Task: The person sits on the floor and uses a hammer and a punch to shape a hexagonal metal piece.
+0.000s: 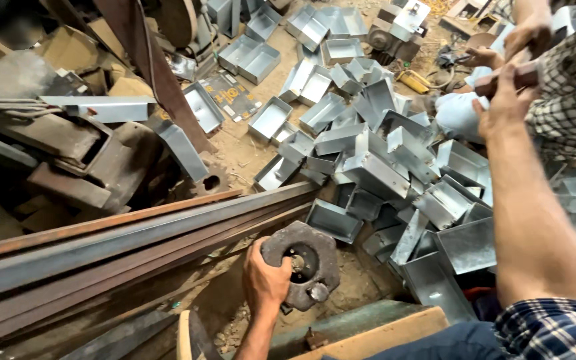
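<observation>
Gripping hard, my left hand (pixel 266 279) wraps its fingers around the rim of the dark round metal die block (pixel 303 262), thumb over the top edge, so it is closed on that piece. The block sits low in the middle of my view, just off the near ends of the long rusty angle bars (pixel 121 243) and just in front of the heap. My right hand (pixel 507 100) is raised high at the upper right, fingers curled around a brown wooden handle (pixel 511 77); what is on the far end of that handle I cannot tell, as it runs behind another person's checked sleeve (pixel 571 87).

Going down in size: the angle bars run from the left edge toward the centre, filling the lower left. Above them lies dark, rusted machinery (pixel 68 153). Spread across the middle and right is the heap of grey folded sheet-metal boxes (pixel 368 160), open-topped, tumbled at all angles, some nested. Nearer me is a green-and-tan bench edge (pixel 368 330). Smallest, a rusty toothed gear (pixel 209 180) lies on the dirt floor beside the bars.

Judging from this, doing it well means keeping the block flat and steady under my left palm, fingers clear of its central hole and the knob on its lower edge, and keeping my raised right arm clear of the neighbour's hands, which are close by.
</observation>
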